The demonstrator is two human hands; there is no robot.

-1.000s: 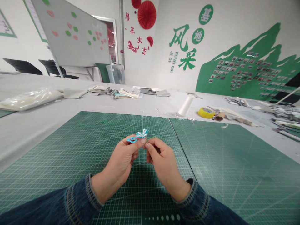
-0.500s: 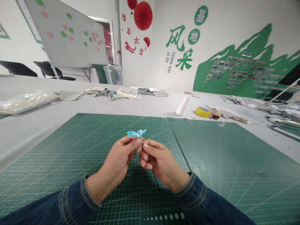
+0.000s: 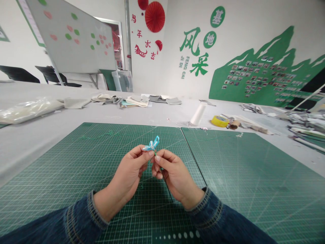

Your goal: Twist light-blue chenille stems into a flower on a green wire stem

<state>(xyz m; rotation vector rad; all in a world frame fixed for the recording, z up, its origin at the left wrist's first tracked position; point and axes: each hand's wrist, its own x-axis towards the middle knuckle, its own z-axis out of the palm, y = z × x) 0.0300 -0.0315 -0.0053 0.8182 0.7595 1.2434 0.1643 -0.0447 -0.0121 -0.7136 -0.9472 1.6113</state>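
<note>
A small blue flower-like piece with white beads [image 3: 151, 145] rises above my fingertips over the green cutting mat [image 3: 101, 152]. My left hand [image 3: 130, 169] pinches its base between thumb and forefinger. Close beside it, my right hand [image 3: 175, 174] is closed on a thin stem [image 3: 167, 184], part of it green, just below the blue piece. The dark lower end of the stem slants down under my right hand. Where the stem joins the blue piece is mostly covered by my fingertips.
Behind the mats are a white thread cone [image 3: 198, 114], yellow tape [image 3: 220, 121], a cardboard tube [image 3: 234, 125] and fabric scraps [image 3: 138, 101]. A clear plastic bag [image 3: 30, 110] lies at the left. Green thread [image 3: 110, 132] rests on the left mat.
The blue piece has turned, with one petal now pointing up instead of out to the left. My right fingers have shifted slightly, and more of the stem shows below them.
</note>
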